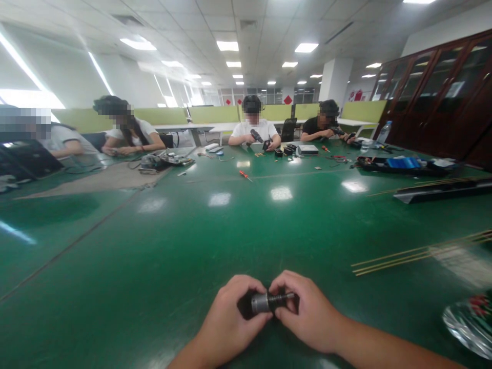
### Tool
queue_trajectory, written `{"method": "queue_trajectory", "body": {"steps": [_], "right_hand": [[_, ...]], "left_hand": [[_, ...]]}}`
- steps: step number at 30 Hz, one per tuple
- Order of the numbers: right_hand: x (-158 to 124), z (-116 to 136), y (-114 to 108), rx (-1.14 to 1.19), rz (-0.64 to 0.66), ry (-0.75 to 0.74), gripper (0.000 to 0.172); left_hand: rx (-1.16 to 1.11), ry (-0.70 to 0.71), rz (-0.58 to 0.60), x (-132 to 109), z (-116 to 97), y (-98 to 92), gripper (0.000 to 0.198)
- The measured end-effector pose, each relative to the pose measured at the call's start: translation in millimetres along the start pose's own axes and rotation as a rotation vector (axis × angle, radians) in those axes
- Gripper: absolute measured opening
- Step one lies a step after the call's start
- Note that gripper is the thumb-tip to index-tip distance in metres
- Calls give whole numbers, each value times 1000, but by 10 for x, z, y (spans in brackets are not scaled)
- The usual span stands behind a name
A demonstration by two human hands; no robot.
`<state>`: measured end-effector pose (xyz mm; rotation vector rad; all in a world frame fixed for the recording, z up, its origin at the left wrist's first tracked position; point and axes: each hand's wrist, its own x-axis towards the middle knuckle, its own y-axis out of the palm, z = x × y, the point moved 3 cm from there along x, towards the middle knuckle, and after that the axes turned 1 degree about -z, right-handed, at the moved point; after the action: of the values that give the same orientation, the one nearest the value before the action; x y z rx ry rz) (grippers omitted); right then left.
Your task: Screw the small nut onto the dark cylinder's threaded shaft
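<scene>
Both my hands meet low in the middle of the view, just above the green table (246, 225). Between them is a small metal cylinder with a thin shaft (265, 301), lying sideways. My left hand (230, 320) is curled round its dark, thicker end. The fingers of my right hand (305, 312) pinch the shaft end. Thumbs and fingertips of the two hands almost touch over the part.
Thin brass-coloured rods (418, 253) lie to the right, a shiny foil bag (467, 320) at the lower right. A red screwdriver (245, 176) and small parts lie farther off. Several seated people work along the far side. Dark trays (442, 190) sit at the right.
</scene>
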<state>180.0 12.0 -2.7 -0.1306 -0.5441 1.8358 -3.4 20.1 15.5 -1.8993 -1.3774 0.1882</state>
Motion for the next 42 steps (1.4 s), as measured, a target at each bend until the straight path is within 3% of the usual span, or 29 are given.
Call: {"method": "queue_trajectory", "body": {"steps": [9, 20, 42], "right_hand": [[-20, -16, 0, 147, 28, 64, 38], [-2, 28, -23, 92, 2, 57, 11], [36, -56, -18, 167, 17, 115, 5]], "left_hand": [[-76, 113, 1, -11, -66, -16, 17], [-69, 106, 32, -41, -27, 18, 19], [17, 147, 8, -56, -73, 10, 17]]}}
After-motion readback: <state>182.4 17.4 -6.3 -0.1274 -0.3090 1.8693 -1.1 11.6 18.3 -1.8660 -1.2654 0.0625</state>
